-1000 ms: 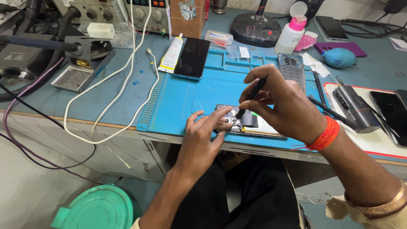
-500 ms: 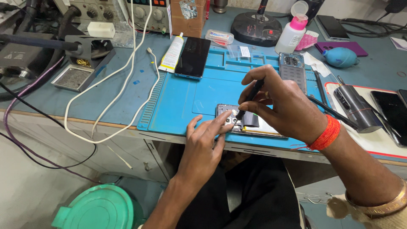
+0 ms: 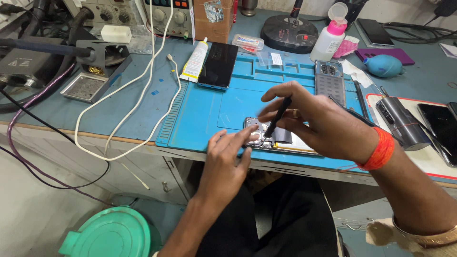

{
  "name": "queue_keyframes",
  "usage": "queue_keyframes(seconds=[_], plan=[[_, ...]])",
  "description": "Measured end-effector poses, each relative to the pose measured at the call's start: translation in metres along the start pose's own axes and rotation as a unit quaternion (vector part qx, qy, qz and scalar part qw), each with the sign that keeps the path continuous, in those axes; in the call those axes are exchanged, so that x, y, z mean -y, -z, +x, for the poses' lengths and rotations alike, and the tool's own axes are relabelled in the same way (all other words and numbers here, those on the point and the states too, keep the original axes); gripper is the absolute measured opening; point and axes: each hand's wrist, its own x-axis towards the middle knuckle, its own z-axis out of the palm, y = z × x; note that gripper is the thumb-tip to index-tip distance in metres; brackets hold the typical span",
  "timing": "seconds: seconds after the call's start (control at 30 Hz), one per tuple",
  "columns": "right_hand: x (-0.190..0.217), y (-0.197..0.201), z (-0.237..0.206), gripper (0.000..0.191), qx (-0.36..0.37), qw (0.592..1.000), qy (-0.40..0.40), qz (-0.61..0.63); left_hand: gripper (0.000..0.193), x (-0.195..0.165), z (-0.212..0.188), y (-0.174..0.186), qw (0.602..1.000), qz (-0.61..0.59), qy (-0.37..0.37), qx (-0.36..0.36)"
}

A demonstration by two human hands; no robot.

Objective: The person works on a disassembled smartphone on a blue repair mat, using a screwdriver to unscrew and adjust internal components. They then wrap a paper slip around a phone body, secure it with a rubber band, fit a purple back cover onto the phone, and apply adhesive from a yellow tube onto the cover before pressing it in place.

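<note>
While sitting at the bench, presses the left hand (image 3: 228, 157) on the open phone (image 3: 285, 137), fingers a little spread and flat, tips on the near top corner. Holds nothing in that hand; just pins the phone down. Pinches a thin black tool (image 3: 278, 114) in the right hand (image 3: 323, 123), between thumb and first fingers, like a pencil.

Compared with a second ago, has tipped the tool down. Back then, held it higher, with the hand hanging over the phone and hiding most of it. Now leans it with the point low, right at the top part of the phone, close to the left fingertips. Cannot tell if the point really touches, since that spot looks small and a bit blurry. Has also pulled the right hand back a little to the right, so shows more of the phone's insides. Has hardly moved the left hand at all.

Keeps the phone in the same place: flat on the blue mat (image 3: 204, 114), at the near edge, between both hands. Looks like close, careful work on one tiny spot.

Nearby on the mat: a black phone (image 3: 218, 64) lying flat, and a phone back shell (image 3: 329, 81) farther off. Beside the mat, a white cable (image 3: 143, 95).
</note>
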Motion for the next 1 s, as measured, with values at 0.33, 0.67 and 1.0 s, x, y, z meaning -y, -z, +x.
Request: queue_keyframes(seconds=[0.33, 0.67, 1.0], plan=[[0.007, 0.001, 0.008, 0.030, -0.007, 0.986, -0.157, -0.050, 0.033, 0.024, 0.047, 0.027, 0.999, -0.046, 0.006, -0.003], [0.022, -0.002, 0.017, 0.034, -0.041, 0.957, -0.258, -0.126, 0.038, 0.042, 0.062, 0.025, 0.994, -0.056, 0.026, 0.091], [0.006, -0.002, 0.010, 0.042, -0.090, 0.990, -0.044, -0.104, 0.050, 0.046, 0.058, 0.024, 0.990, 0.013, 0.020, 0.140]])
